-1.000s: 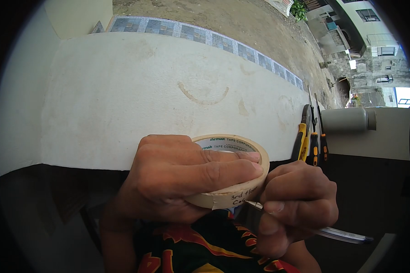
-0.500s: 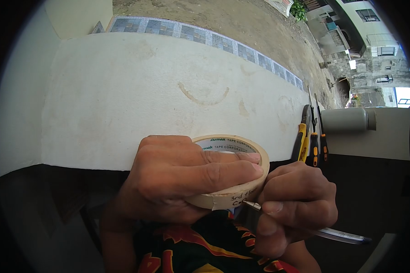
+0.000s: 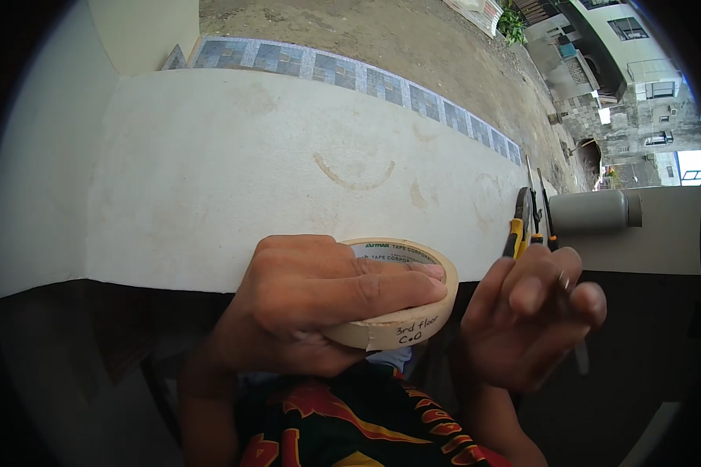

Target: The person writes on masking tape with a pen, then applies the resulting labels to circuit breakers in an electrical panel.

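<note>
A roll of masking tape (image 3: 393, 325) is tilted in my left hand (image 3: 319, 292), with two fingers pushed through its core and the rest of the hand around the near side. Handwriting on its outer face reads "3rd floor" and, below, "C.Q". Printed green lettering shows inside the core. Apart from the roll, to its right, my right hand (image 3: 530, 319) is raised and smeared by motion. A pen (image 3: 582, 358) is in its fingers; its tip pokes up between them and its clear end shows below.
A white ledge (image 3: 210, 187) with brown stains lies ahead, edged by blue-grey tiles (image 3: 335, 70). At its right end are pliers (image 3: 518, 226) with yellow-black handles and two screwdrivers (image 3: 552, 240), partly behind my right hand. A grey cylinder (image 3: 592, 211) is beyond them.
My right hand has lifted the pen off the tape roll and moved right and up. Writing once covered by the hand now shows. My left hand keeps its hold on the roll.
</note>
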### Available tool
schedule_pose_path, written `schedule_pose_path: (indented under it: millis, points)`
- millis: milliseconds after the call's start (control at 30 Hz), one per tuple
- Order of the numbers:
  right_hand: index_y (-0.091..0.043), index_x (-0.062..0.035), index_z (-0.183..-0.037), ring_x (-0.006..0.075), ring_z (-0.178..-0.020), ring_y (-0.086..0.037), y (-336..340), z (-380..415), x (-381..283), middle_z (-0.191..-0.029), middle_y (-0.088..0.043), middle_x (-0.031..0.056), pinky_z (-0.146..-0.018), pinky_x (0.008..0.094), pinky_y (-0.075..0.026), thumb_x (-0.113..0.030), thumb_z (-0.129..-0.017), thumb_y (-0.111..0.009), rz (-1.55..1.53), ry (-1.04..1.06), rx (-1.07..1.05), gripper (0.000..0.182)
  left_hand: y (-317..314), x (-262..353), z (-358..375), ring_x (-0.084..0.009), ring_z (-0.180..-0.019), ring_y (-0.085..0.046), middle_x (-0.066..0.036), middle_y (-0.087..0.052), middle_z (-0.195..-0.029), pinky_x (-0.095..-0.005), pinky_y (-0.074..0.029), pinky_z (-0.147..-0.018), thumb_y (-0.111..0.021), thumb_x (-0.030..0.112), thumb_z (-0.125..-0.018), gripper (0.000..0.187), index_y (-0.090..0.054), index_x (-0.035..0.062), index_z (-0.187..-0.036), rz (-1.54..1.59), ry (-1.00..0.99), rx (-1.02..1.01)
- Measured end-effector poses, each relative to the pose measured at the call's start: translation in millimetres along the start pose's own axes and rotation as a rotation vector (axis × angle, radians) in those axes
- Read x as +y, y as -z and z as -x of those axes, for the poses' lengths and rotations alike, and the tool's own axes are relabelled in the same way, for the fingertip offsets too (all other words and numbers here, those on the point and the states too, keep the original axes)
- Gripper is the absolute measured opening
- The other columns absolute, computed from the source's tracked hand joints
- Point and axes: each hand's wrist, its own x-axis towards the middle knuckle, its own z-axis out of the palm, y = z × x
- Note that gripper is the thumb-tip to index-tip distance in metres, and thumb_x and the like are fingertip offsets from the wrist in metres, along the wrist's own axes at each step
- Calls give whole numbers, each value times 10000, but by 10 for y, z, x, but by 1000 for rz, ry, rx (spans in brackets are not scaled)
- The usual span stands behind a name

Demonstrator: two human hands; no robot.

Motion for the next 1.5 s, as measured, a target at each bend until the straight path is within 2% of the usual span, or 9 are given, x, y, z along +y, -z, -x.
schedule_pose_path:
  millis: [67,300,367,433,467,600,900,1367,1500]
  points:
    - [-559,-18,-1152,212,-716,-598,177,20,92,-815,-618,184,-634,333,-514,-444,-1048,-404,147,39,-56,465,12,7,3,-131,-595,-651,-114,-764,-931,-245,-496,-558,-884,152,-649,333,-763,63,-946,5,4,-12]
    - [-565,20,-1188,205,-731,-579,115,116,-168,-844,-607,195,-632,321,-477,-535,-1027,-381,129,-44,-118,606,5,29,0,-193,-738,-726,-143,-758,-947,-272,-557,-660,-891,125,-637,381,-751,46,-983,42,0,-50]
    - [-611,28,-1097,210,-687,-598,105,48,-171,-817,-627,190,-615,312,-482,-434,-1006,-494,43,-34,-93,485,-28,22,12,-213,-757,-733,-159,-755,-943,-285,-566,-677,-889,118,-637,381,-750,38,-983,40,-9,-45]
    - [-620,34,-989,221,-653,-633,183,-53,-211,-795,-655,183,-589,312,-501,-251,-939,-593,42,-15,-395,290,-27,19,13,-233,-777,-740,-174,-752,-939,-299,-575,-694,-887,110,-636,381,-750,31,-983,34,-22,-40]
    - [-619,25,-890,224,-646,-662,139,-49,-260,-797,-674,179,-576,312,-519,-53,-796,-646,-40,-109,-337,125,-21,21,20,-228,-799,-739,-156,-751,-971,-300,-571,-712,-850,57,-652,385,-750,47,-1023,54,-8,-52]
    - [-592,-25,-857,160,-541,-554,62,-13,-146,-695,-636,129,-500,276,-429,-161,-812,-688,26,-60,-272,173,-24,50,42,-226,-837,-740,-136,-750,-1018,-301,-567,-737,-804,-1,-669,393,-751,59,-1053,55,46,-67]
    - [-568,-14,-743,182,-489,-579,59,-96,-167,-659,-640,168,-441,268,-427,-31,-649,-641,148,-17,-379,121,-2,57,21,-238,-867,-743,-141,-746,-1034,-304,-569,-758,-808,2,-669,410,-745,55,-1071,62,17,-78]
    - [-558,6,-660,230,-506,-617,16,-167,-250,-618,-597,110,-620,336,-584,67,-569,-630,192,-90,-385,132,14,32,15,-242,-887,-743,-153,-743,-1041,-312,-576,-783,-830,38,-671,406,-744,46,-1068,69,2,-95]
    - [-564,-1,-675,222,-487,-611,11,-153,-241,-609,-599,107,-572,316,-567,67,-584,-619,200,-66,-374,126,5,28,23,-243,-882,-742,-152,-743,-1043,-314,-576,-789,-835,43,-668,412,-744,49,-1070,71,0,-87]
